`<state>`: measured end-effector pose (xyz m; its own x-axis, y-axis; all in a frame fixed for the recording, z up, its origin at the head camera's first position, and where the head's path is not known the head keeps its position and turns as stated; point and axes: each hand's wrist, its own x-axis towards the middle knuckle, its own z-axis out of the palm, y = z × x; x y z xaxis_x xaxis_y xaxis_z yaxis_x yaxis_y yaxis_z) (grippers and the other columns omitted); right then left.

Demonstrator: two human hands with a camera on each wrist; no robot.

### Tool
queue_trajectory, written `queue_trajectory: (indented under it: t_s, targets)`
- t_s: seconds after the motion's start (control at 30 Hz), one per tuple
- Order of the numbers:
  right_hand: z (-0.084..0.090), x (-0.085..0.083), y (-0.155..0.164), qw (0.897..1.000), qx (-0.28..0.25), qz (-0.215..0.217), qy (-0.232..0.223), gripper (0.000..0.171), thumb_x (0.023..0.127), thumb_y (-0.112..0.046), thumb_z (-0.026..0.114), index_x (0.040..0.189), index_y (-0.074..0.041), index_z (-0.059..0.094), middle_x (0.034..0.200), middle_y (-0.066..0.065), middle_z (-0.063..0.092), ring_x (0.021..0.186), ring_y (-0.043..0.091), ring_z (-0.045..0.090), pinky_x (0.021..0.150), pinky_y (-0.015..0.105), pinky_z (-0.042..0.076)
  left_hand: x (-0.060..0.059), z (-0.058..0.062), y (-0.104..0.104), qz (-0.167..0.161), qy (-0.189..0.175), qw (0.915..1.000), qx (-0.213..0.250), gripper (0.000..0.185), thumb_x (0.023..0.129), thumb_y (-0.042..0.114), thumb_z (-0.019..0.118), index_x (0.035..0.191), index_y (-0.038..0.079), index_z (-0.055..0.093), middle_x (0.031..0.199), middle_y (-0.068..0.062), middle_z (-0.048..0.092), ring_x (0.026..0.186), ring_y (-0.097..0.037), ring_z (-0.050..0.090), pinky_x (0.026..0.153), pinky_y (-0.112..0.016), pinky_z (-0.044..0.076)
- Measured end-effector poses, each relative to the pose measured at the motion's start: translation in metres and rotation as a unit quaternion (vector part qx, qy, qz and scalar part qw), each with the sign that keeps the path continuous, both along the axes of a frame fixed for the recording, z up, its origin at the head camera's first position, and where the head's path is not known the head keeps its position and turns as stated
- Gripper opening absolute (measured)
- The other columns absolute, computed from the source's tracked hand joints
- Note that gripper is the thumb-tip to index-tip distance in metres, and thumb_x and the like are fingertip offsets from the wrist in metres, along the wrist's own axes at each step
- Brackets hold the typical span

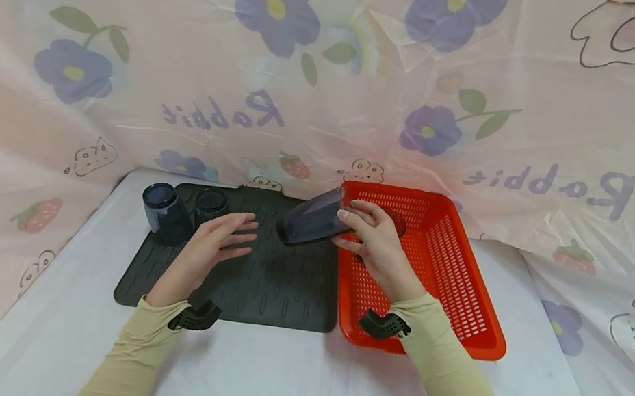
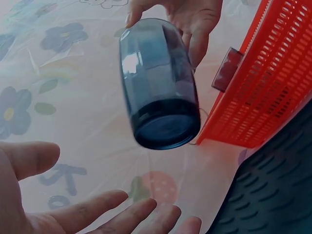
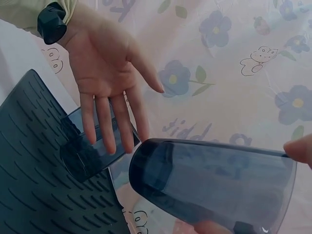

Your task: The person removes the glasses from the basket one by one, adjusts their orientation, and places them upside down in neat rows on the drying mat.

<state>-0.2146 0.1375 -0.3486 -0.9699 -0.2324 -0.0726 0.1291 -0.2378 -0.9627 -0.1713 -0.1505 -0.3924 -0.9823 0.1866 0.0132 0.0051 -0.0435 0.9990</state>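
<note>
My right hand (image 1: 375,242) grips a dark blue, see-through drinking glass (image 1: 314,218) near its open end, with thumb and fingers on opposite sides. The glass is tilted, its thick base pointing left and down, above the border of the dark drying mat (image 1: 277,295) and the red basket (image 1: 487,325). My left hand (image 1: 212,247) is held over the mat, fingers spread and holding nothing, apart from the glass. Behind it, a dark glass (image 1: 168,216) and another dark glass (image 1: 212,203) stand bottom-up at the mat's left side.
The perforated basket stands against the mat's right edge; a round see-through rim (image 1: 397,223) shows inside it, partly hidden by my right hand. A white cloth (image 1: 263,383) covers the table. A patterned plastic curtain (image 1: 334,90) hangs close behind and at both sides.
</note>
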Motion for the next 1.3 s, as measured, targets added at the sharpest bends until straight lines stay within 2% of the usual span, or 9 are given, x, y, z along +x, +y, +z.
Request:
queue_trajectory:
  t_s: [0.27, 0.43, 0.53, 0.67, 0.77, 0.97, 1.07, 1.3]
  targets:
    - [0.002, 0.000, 0.000, 1.000, -0.008, 0.000, -0.003, 0.057, 0.092, -0.012, 0.065, 0.139, -0.002, 0.035, 0.128, 0.018, 0.046, 0.113, 0.027, 0.053, 0.084, 0.050, 0.052, -0.010, -0.005, 0.014, -0.027, -0.028, 0.9977, 0.055, 0.058, 0.101, 0.039, 0.047, 0.141, -0.001, 0.041, 0.141, -0.025, 0.041, 0.127, -0.040, 0.044, 0.098, -0.046, 0.045]
    - [0.000, 0.000, 0.000, 1.000, -0.007, 0.002, -0.005, 0.057, 0.092, -0.013, 0.066, 0.139, -0.002, 0.035, 0.128, 0.018, 0.047, 0.110, 0.026, 0.055, 0.084, 0.050, 0.052, -0.016, -0.008, 0.025, -0.038, -0.059, 0.9941, 0.082, 0.060, 0.099, 0.042, 0.050, 0.141, -0.001, 0.041, 0.139, -0.022, 0.044, 0.124, -0.037, 0.048, 0.097, -0.047, 0.046]
    - [0.000, -0.001, -0.001, 1.000, -0.009, 0.004, -0.007, 0.056, 0.092, -0.013, 0.065, 0.138, -0.003, 0.036, 0.128, 0.018, 0.047, 0.110, 0.026, 0.055, 0.084, 0.049, 0.052, -0.020, -0.013, 0.033, -0.047, -0.078, 0.9895, 0.112, 0.058, 0.098, 0.043, 0.051, 0.138, 0.000, 0.045, 0.129, -0.017, 0.054, 0.120, -0.038, 0.051, 0.096, -0.049, 0.046]
    - [0.001, 0.001, -0.002, 1.000, -0.006, 0.009, -0.007, 0.056, 0.092, -0.014, 0.065, 0.139, -0.003, 0.035, 0.130, 0.018, 0.046, 0.113, 0.027, 0.054, 0.084, 0.049, 0.052, -0.022, -0.019, 0.043, -0.055, -0.099, 0.9801, 0.163, 0.052, 0.099, 0.041, 0.051, 0.133, 0.002, 0.050, 0.113, -0.010, 0.063, 0.122, -0.047, 0.045, 0.093, -0.053, 0.047]
    - [0.001, 0.002, -0.002, 1.000, -0.005, 0.009, -0.008, 0.057, 0.092, -0.014, 0.065, 0.139, -0.003, 0.035, 0.130, 0.018, 0.047, 0.112, 0.027, 0.054, 0.084, 0.048, 0.052, -0.022, -0.021, 0.049, -0.061, -0.109, 0.9737, 0.190, 0.052, 0.099, 0.041, 0.051, 0.134, 0.003, 0.048, 0.113, -0.010, 0.063, 0.125, -0.050, 0.041, 0.092, -0.055, 0.047]
    - [0.002, 0.002, -0.001, 1.000, -0.008, 0.008, -0.011, 0.056, 0.092, -0.014, 0.065, 0.138, -0.002, 0.036, 0.127, 0.018, 0.048, 0.108, 0.026, 0.057, 0.084, 0.049, 0.052, -0.022, -0.024, 0.058, -0.076, -0.120, 0.9667, 0.213, 0.054, 0.097, 0.040, 0.056, 0.137, 0.005, 0.046, 0.116, -0.012, 0.063, 0.122, -0.046, 0.046, 0.093, -0.056, 0.046]
    - [0.002, 0.002, 0.000, 1.000, -0.008, 0.011, -0.012, 0.058, 0.092, -0.014, 0.065, 0.139, -0.001, 0.034, 0.128, 0.018, 0.047, 0.107, 0.026, 0.058, 0.085, 0.050, 0.052, -0.022, -0.023, 0.061, -0.072, -0.123, 0.9666, 0.213, 0.056, 0.095, 0.040, 0.059, 0.137, 0.006, 0.047, 0.115, -0.011, 0.064, 0.122, -0.043, 0.049, 0.094, -0.054, 0.046]
    - [0.004, 0.003, 0.002, 0.999, -0.017, 0.031, -0.030, 0.061, 0.093, -0.016, 0.063, 0.141, 0.000, 0.030, 0.129, 0.018, 0.047, 0.105, 0.028, 0.061, 0.087, 0.049, 0.051, -0.020, -0.015, 0.061, -0.023, -0.119, 0.9727, 0.198, 0.059, 0.090, 0.041, 0.066, 0.133, 0.003, 0.051, 0.107, -0.008, 0.069, 0.120, -0.041, 0.051, 0.095, -0.048, 0.047]
